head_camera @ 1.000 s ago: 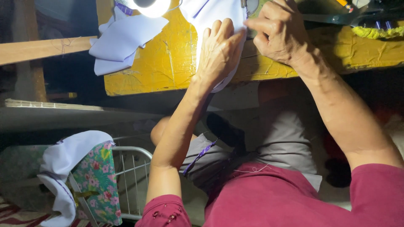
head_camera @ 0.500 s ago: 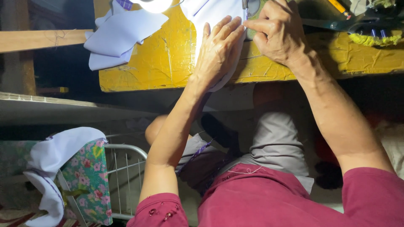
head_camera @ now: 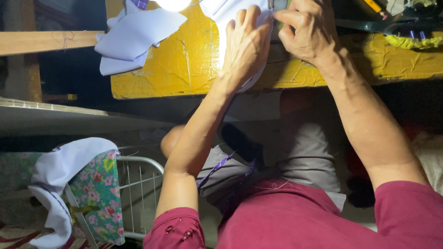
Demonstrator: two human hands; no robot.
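White fabric piece [head_camera: 230, 11] lying on my yellow surface [head_camera: 184, 60] under bright lamp glare, my left hand [head_camera: 244, 46] spread flat and open upon it, my right hand [head_camera: 307, 30] pinching its edge, loose white cloth pieces [head_camera: 134, 39] just beside, floral cloth [head_camera: 99, 189] on wire rack [head_camera: 138, 184] below.

- I have one view only, from the camera worn on the person's head, so nothing is shared with a second view.
- It looks steeply down over the person's own chest and lap, both forearms running up the picture away from me.
- The yellow counter [head_camera: 184, 60] lies across the top edge, cut off there, with the left hand [head_camera: 244, 46] and right hand [head_camera: 307, 32] close under the lens.
- The lower left takes in a white wire rack [head_camera: 138, 193], farther below and dim.
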